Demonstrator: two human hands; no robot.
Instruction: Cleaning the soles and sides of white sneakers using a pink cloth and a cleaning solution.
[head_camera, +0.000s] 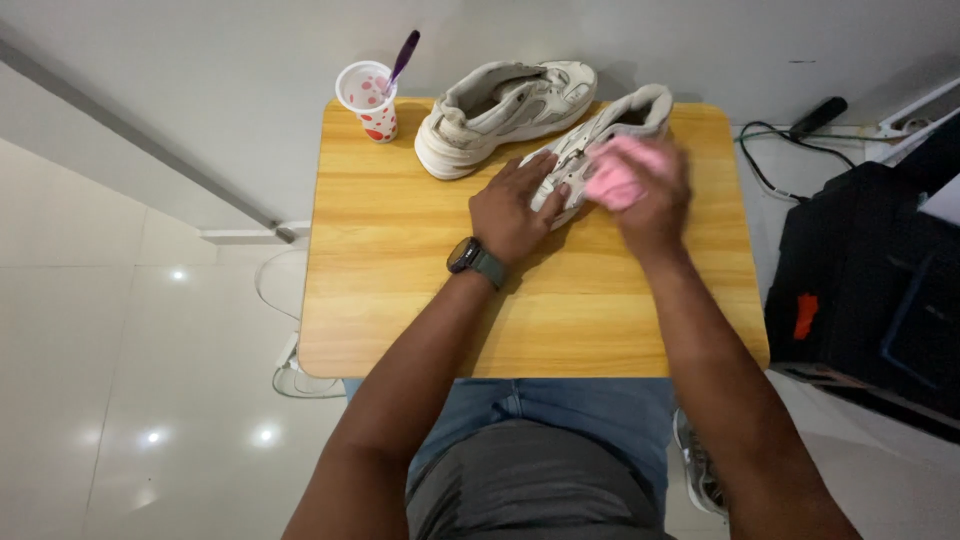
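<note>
1. Right grip (655, 190): fingers closed around a bunched pink cloth (617, 172), pressed onto the upper of the nearer white sneaker (590, 150). Motion blur on the hand, so exact finger wrap can't be told.
2. Left grip (515, 210): open, palm flat, fingers spread over the sneaker's toe end, pinning it to the table (400, 290). Nothing held.
3. Sneaker sits directly under both grips, lying across the table's far right part, heel end beyond the right grip.
4. To do it well, in my judgement: keep the left palm load steady so the shoe doesn't skate on the smooth wood; short strokes running away from the left grip, not toward it.
5. Refold the cloth to a clean face as it soils; work seams and sole edge with a fingertip behind the cloth.
6. Second sneaker (505, 110) lies just beyond the left grip; spotted cup (368, 100) holding a purple toothbrush (403, 58) is further left. Keep elbows clear of the cup.
</note>
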